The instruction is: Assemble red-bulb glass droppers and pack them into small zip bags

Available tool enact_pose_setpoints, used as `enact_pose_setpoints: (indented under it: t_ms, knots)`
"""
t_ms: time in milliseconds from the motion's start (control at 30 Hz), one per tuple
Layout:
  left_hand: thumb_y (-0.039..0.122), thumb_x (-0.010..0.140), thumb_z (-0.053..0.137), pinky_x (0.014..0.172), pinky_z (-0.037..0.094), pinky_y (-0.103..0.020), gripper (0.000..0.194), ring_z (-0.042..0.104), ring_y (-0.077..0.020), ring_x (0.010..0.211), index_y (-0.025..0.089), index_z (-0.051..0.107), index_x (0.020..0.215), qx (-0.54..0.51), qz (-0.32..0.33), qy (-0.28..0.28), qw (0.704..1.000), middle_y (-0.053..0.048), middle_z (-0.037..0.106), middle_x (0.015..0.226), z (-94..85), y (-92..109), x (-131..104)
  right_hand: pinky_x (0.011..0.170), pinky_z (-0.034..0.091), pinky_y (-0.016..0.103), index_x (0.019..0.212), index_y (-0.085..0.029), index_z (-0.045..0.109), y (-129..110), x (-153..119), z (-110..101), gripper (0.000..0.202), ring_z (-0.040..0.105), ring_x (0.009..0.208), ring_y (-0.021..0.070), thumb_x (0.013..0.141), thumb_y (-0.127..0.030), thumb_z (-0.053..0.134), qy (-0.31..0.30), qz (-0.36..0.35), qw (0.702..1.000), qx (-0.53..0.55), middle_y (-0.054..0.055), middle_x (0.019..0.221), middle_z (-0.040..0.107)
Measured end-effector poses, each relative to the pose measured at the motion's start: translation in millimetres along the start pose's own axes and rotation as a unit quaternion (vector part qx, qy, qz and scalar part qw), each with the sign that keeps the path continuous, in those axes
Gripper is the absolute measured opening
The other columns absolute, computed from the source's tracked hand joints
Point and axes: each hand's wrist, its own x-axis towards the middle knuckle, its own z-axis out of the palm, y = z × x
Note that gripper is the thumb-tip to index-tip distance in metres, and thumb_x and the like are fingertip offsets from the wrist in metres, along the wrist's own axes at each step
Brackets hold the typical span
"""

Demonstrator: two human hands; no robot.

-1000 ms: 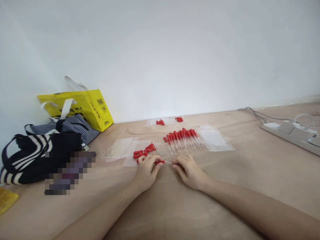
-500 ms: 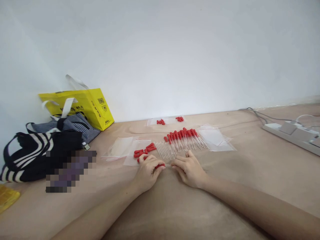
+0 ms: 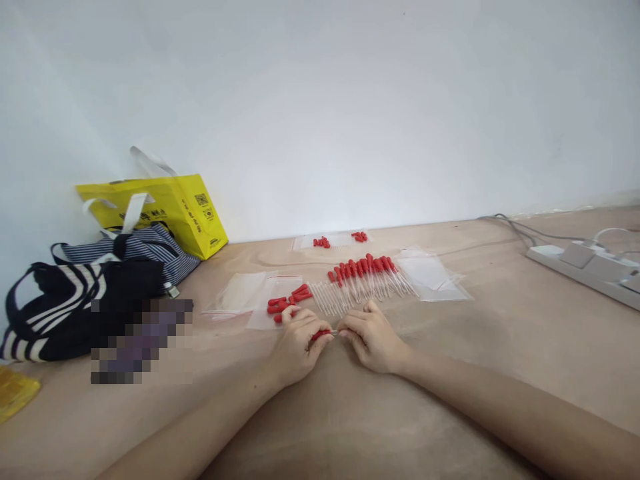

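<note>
The left hand (image 3: pixel 297 348) and right hand (image 3: pixel 376 340) face each other low over the table (image 3: pixel 330 427). They hold a red bulb (image 3: pixel 321 334) and a clear tube (image 3: pixel 335 332) end to end — presumably to keep the two aligned. Loose red bulbs (image 3: pixel 278 307) lie beside the left hand and bare tubes (image 3: pixel 325 298) just beyond both, probably for short reach. The left fingers close around the bulb, its tip pointing rightward; the right fingertips pinch the tube, a short length showing between the grips. Whether it enters the bulb cannot be told.
</note>
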Motion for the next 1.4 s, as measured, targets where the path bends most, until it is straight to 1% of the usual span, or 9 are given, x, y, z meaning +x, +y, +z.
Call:
enact_pose_setpoints:
  t_ms: [200, 367, 467, 567, 733, 900, 1100, 1267, 1400]
  knots:
    - [0.027, 0.080, 0.048, 0.083, 0.020, -0.038, 0.013, 0.051, -0.0138, 0.071, 0.021, 0.057, 0.073, 0.002, -0.017, -0.015, 1.000, 0.003, 0.061, 0.067, -1.7, -4, 3, 0.066, 0.024, 0.026, 0.082, -0.016, 0.054, 3, 3, -4, 0.016, 0.049, 0.068, 0.0118, 0.083, -0.014, 0.038, -0.033, 0.001, 0.999, 0.015, 0.001, 0.078, 0.060]
    - [0.029, 0.081, 0.047, 0.087, 0.017, -0.040, 0.014, 0.052, -0.0146, 0.075, 0.023, 0.058, 0.076, 0.017, -0.023, -0.029, 0.999, 0.004, 0.064, 0.072, -5.8, -7, 5, 0.066, 0.025, 0.028, 0.087, -0.020, 0.059, 3, 5, -14, 0.017, 0.049, 0.076, 0.0150, 0.083, -0.022, 0.043, -0.061, -0.020, 0.997, -0.053, 0.002, 0.078, 0.061]
    - [0.032, 0.081, 0.047, 0.087, 0.019, -0.040, 0.014, 0.052, -0.0171, 0.085, 0.025, 0.056, 0.090, 0.032, -0.045, -0.004, 0.998, 0.001, 0.065, 0.085, -8.7, -11, 6, 0.066, 0.026, 0.028, 0.087, -0.021, 0.060, 5, 7, -15, 0.017, 0.050, 0.075, 0.0155, 0.080, -0.019, 0.045, -0.056, 0.000, 0.996, -0.064, 0.002, 0.076, 0.062]
    - [0.035, 0.078, 0.050, 0.085, 0.022, -0.039, 0.029, 0.049, -0.0208, 0.096, 0.024, 0.049, 0.105, 0.077, -0.098, 0.047, 0.991, -0.004, 0.059, 0.104, -13.4, -20, 5, 0.065, 0.030, 0.027, 0.091, -0.019, 0.058, 16, 16, -12, 0.019, 0.053, 0.070, 0.0145, 0.078, -0.018, 0.044, 0.000, 0.106, 0.994, -0.029, 0.002, 0.074, 0.063]
    - [0.032, 0.077, 0.050, 0.084, 0.023, -0.041, 0.024, 0.048, -0.0230, 0.098, 0.024, 0.052, 0.100, 0.134, -0.154, 0.058, 0.977, -0.005, 0.058, 0.104, -20.3, -40, 2, 0.061, 0.032, 0.025, 0.089, -0.017, 0.054, 34, 46, -8, 0.017, 0.057, 0.070, 0.0155, 0.077, -0.021, 0.043, 0.093, 0.289, 0.952, -0.049, 0.004, 0.078, 0.064]
    - [0.029, 0.076, 0.051, 0.084, 0.023, -0.042, 0.019, 0.047, -0.0229, 0.098, 0.025, 0.055, 0.094, 0.136, -0.178, 0.038, 0.974, -0.004, 0.058, 0.102, -21.3, -45, 1, 0.066, 0.029, 0.028, 0.087, -0.019, 0.053, 33, 73, 3, 0.015, 0.058, 0.078, 0.0183, 0.078, -0.022, 0.041, 0.060, 0.399, 0.908, -0.115, 0.005, 0.077, 0.064]
    - [0.029, 0.074, 0.053, 0.085, 0.023, -0.043, 0.018, 0.047, -0.0230, 0.099, 0.026, 0.057, 0.091, 0.127, -0.175, 0.028, 0.976, -0.003, 0.056, 0.102, -19.6, -45, 0, 0.072, 0.024, 0.032, 0.084, -0.018, 0.055, 35, 77, 14, 0.016, 0.057, 0.078, 0.0181, 0.078, -0.025, 0.042, 0.043, 0.407, 0.901, -0.143, 0.005, 0.078, 0.064]
    - [0.029, 0.075, 0.053, 0.085, 0.023, -0.043, 0.014, 0.047, -0.0227, 0.099, 0.026, 0.058, 0.087, 0.125, -0.173, 0.020, 0.977, -0.003, 0.056, 0.103, -19.0, -45, -1, 0.072, 0.023, 0.031, 0.082, -0.021, 0.060, 32, 67, 9, 0.017, 0.054, 0.085, 0.0173, 0.076, -0.025, 0.044, 0.041, 0.319, 0.935, -0.150, 0.003, 0.086, 0.063]
    - [0.029, 0.074, 0.053, 0.084, 0.023, -0.043, 0.013, 0.047, -0.0224, 0.099, 0.026, 0.058, 0.085, 0.124, -0.169, 0.006, 0.978, -0.003, 0.056, 0.104, -18.6, -45, -1, 0.072, 0.022, 0.033, 0.079, -0.022, 0.064, 27, 64, 5, 0.020, 0.053, 0.087, 0.0186, 0.076, -0.023, 0.044, -0.012, 0.308, 0.933, -0.187, 0.005, 0.089, 0.063]
